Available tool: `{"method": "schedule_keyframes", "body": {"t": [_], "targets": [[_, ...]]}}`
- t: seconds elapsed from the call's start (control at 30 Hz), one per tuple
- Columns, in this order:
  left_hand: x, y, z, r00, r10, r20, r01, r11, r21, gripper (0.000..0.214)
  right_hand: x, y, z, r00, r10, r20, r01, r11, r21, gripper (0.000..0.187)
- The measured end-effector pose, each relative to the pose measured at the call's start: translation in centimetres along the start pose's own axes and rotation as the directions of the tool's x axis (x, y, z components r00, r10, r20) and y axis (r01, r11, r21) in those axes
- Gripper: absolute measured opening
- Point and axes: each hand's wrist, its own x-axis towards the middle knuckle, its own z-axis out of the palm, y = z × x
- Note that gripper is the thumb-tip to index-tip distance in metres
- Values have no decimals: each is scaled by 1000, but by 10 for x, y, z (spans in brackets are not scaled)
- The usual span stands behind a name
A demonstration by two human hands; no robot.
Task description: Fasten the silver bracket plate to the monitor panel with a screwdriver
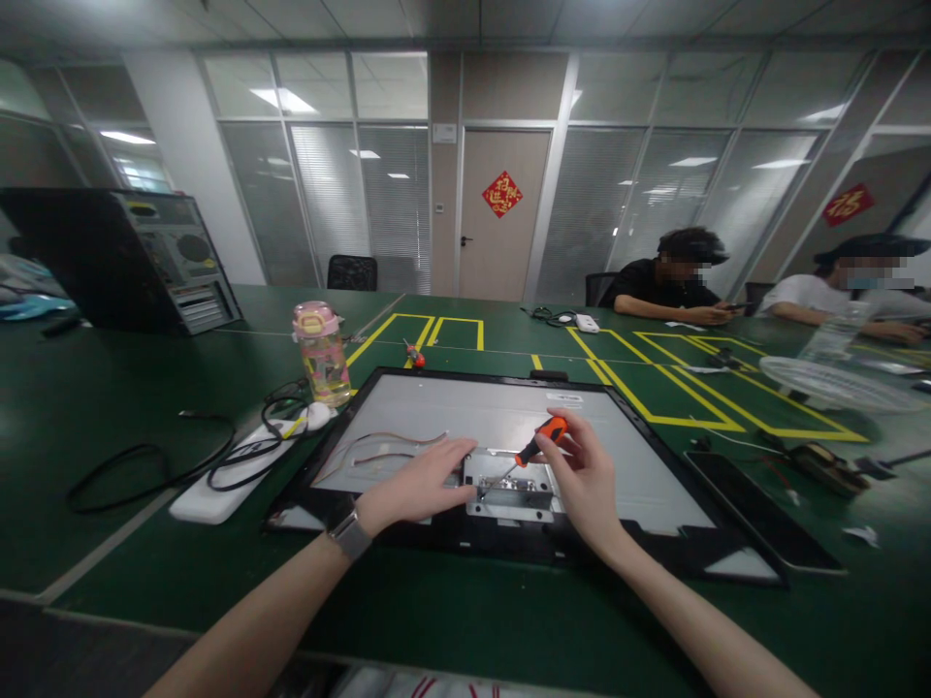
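Note:
A flat monitor panel (436, 402) with a black frame lies back side up on the green table in front of me. Near its front edge sits a metal bracket (534, 499). My right hand (586, 470) is closed around the orange-and-black handle of a screwdriver (544, 438). The screwdriver is tilted, its tip down at the bracket's metal parts. Resting flat on the panel, my left hand (429, 477) has its fingers stretched toward the bracket's left edge, thumb apart. Thin wires (385, 438) run over the panel behind it.
At left are a white power strip (225, 480) with black cables, a pink-topped bottle (320, 354) and a black computer case (109, 257). A second screwdriver (415, 356) lies beyond the panel. A dark flat slab (760, 509) is at right. Two people (673, 276) sit across the table.

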Motion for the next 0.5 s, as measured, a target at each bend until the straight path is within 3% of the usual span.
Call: {"method": "schedule_keyframes", "body": {"t": [0.5], "targets": [[4, 6, 3, 999, 12, -40, -13, 1000, -11, 59, 2, -4, -1, 998, -51, -43, 49, 998, -42, 29]]}}
